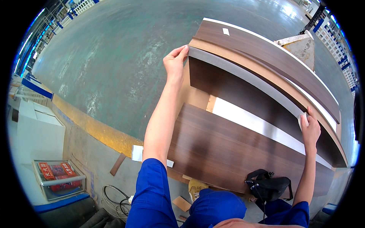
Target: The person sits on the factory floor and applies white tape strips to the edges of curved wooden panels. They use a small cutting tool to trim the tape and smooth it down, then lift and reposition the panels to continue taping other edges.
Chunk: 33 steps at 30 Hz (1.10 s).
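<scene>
A long grey strip runs along the upper edge of a dark brown wood-grain board standing on its side. My left hand pinches the strip's left end at the board's corner, fingertips closed together. Farther right along the same edge is my right hand, closed around a small white piece that touches the strip; the kind of piece cannot be made out. In front lies another brown wood-grain board, with a white band beyond it.
More brown panels lie behind the standing board. A black bag hangs near my right knee. At lower left are a glass-fronted red extinguisher box, a coiled cable and a brown offcut. A metal stand is beyond.
</scene>
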{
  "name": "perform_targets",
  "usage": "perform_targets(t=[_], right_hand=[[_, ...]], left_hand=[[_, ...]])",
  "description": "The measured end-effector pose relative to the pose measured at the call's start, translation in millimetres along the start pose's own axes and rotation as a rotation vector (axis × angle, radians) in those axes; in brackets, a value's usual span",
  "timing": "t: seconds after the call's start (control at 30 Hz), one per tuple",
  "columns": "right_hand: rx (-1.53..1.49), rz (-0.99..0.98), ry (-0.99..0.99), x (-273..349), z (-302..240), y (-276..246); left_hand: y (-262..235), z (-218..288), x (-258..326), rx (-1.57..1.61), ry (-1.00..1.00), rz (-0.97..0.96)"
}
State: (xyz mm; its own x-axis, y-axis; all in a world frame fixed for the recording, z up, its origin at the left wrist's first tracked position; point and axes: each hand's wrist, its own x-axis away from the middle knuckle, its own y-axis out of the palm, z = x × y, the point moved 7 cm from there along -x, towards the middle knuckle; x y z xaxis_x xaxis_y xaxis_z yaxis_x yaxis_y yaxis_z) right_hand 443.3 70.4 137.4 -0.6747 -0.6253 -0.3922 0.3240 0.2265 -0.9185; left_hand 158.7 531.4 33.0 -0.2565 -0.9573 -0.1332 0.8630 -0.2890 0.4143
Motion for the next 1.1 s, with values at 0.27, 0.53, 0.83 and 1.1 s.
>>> perform_targets(t=[0.27,0.53,0.83,1.1], right_hand=[[0.003,-0.045,0.036,-3,-5,-2],[-0.013,-0.020,0.015,-6,-7,-4],[-0.036,-0.012,-0.019,-8,-6,-4],[-0.020,-0.021,-0.028,-8,-10,-6]], left_hand=[[-2,-2,-2,-0.009,-0.010,0.009],[-2,-2,-3,-0.025,0.008,-0.005],[-1,-3,-5,-0.023,0.016,0.021],[0,-2,-3,-0.026,0.032,0.030]])
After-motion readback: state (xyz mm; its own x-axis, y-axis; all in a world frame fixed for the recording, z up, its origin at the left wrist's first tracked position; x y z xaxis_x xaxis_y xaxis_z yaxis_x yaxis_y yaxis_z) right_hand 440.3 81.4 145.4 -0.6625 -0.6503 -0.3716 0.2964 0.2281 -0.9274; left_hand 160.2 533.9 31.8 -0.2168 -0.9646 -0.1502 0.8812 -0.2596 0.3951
